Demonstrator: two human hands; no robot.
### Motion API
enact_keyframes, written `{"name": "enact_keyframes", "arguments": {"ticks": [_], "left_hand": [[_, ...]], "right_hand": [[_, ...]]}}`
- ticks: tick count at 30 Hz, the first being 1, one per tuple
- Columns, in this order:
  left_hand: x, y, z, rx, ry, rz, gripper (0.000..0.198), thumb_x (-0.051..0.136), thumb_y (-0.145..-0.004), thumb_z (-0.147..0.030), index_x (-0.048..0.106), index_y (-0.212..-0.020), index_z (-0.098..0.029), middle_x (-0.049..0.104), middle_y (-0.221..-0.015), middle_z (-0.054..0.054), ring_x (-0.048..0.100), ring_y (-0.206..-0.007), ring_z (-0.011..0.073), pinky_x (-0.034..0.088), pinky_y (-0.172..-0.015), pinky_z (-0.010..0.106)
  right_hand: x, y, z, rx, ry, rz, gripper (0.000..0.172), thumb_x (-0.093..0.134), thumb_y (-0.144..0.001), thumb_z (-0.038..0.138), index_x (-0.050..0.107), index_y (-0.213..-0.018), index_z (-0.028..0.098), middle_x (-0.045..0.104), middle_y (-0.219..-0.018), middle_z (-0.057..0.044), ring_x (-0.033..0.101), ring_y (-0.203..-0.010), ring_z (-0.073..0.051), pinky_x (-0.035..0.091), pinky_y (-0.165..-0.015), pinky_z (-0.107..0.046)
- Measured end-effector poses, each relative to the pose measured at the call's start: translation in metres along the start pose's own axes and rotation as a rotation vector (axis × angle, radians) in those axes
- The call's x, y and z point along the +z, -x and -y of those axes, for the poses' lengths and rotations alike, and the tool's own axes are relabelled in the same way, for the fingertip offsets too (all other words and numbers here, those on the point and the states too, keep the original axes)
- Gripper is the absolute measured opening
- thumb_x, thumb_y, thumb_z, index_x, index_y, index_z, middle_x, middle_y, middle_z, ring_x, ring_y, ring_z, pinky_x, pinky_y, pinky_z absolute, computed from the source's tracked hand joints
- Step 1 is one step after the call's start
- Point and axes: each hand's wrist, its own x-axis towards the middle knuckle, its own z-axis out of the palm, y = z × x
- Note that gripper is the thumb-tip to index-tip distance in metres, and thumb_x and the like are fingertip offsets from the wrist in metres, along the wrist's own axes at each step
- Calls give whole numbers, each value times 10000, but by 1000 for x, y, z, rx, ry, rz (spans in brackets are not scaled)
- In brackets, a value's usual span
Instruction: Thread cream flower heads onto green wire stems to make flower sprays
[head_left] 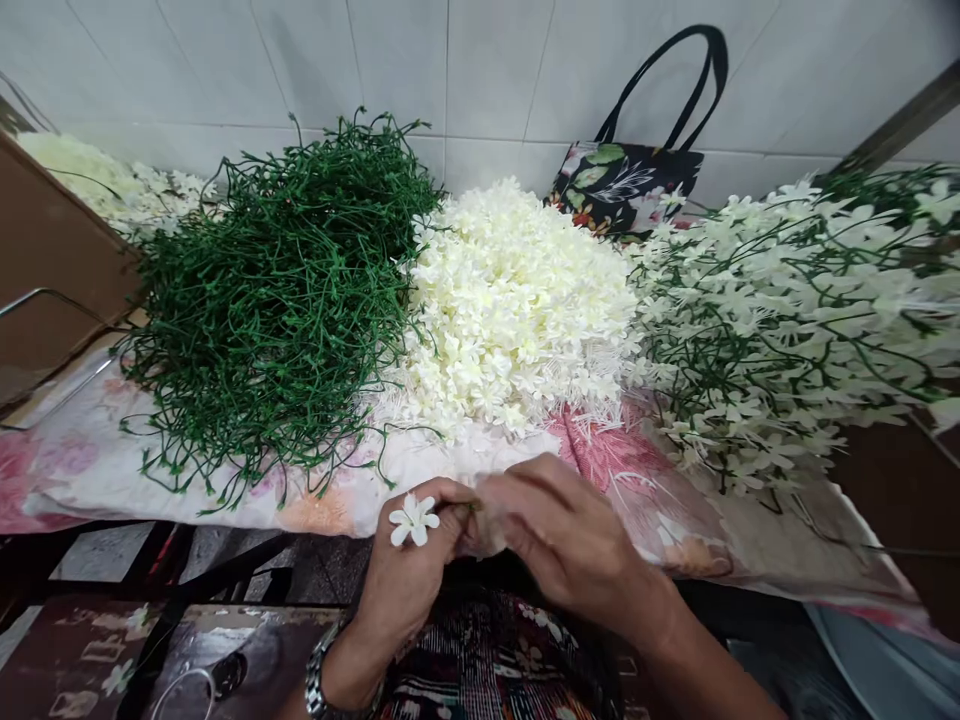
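My left hand [420,560] is closed with thumb and forefinger pinched on a green plastic stem [474,507]. A white artificial flower [413,520] with open petals rests over the back of that hand, by the knuckles. Right beside it, my right hand [570,535] is curled with its fingers drawn together at the stem's tip. Motion smears those fingertips, and a pale blur lies between the two hands, so what they pinch is unclear. Beyond the hands are a heap of green stems [292,290] and a pile of loose cream-white blossoms [517,300].
Assembled white flower sprays [780,320] spread over the right side. A floral cloth [330,510] covers the table. A black flowered bag [626,185] leans on the tiled wall [495,70]. At left stands a cardboard box [60,270], with more white blossoms [112,185] behind.
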Motion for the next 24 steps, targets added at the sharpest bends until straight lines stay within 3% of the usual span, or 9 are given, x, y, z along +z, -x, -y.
{"name": "enact_keyframes", "arguments": {"ticks": [3, 6, 12, 15, 19, 24], "left_hand": [[1, -9, -5, -18, 44, -64, 146, 639, -700, -270, 655, -677, -127, 531, -516, -13, 364, -434, 58, 264, -417, 185], [4, -17, -10, -4, -22, -47, 118, 614, -700, -237, 655, -675, -129, 546, -526, -3, 394, -456, 67, 266, -425, 183], [14, -30, -15, 95, -214, -60, 82, 571, -676, -153, 646, -707, -161, 548, -559, -25, 471, -535, 99, 340, -480, 195], [17, -34, -18, 211, -364, -70, 160, 535, -668, -94, 647, -753, -170, 617, -655, -8, 543, -617, 129, 420, -575, 224], [25, -42, -19, 386, -606, -18, 427, 460, -559, 39, 646, -877, -178, 672, -885, 42, 595, -818, 186, 458, -733, 282], [31, -44, -15, 455, -790, 9, 370, 408, -497, 58, 603, -704, -178, 602, -680, 9, 547, -660, 162, 425, -620, 262]], "right_hand": [[-8, -2, -28, 137, 218, -46, 149, 478, -862, 126, 601, -942, 153, 600, -791, -70, 560, -758, -169, 472, -644, -296], [-10, -9, -46, 180, 336, 20, 142, 463, -866, 131, 598, -871, 174, 600, -775, -60, 565, -742, -170, 450, -662, -298], [1, -20, -44, 123, 551, 177, 213, 458, -843, 102, 580, -680, 166, 534, -653, -45, 495, -636, -164, 378, -577, -287], [2, -17, -41, 85, 527, 152, 237, 444, -839, 74, 574, -661, 159, 526, -647, -48, 481, -643, -161, 373, -590, -287], [-2, -12, -33, -13, 443, 148, 228, 424, -845, 61, 581, -710, 157, 532, -658, -47, 471, -663, -159, 381, -624, -292], [-5, -9, -29, -63, 355, 100, 195, 443, -850, 72, 570, -734, 165, 558, -677, -44, 485, -660, -153, 397, -624, -293]]}}
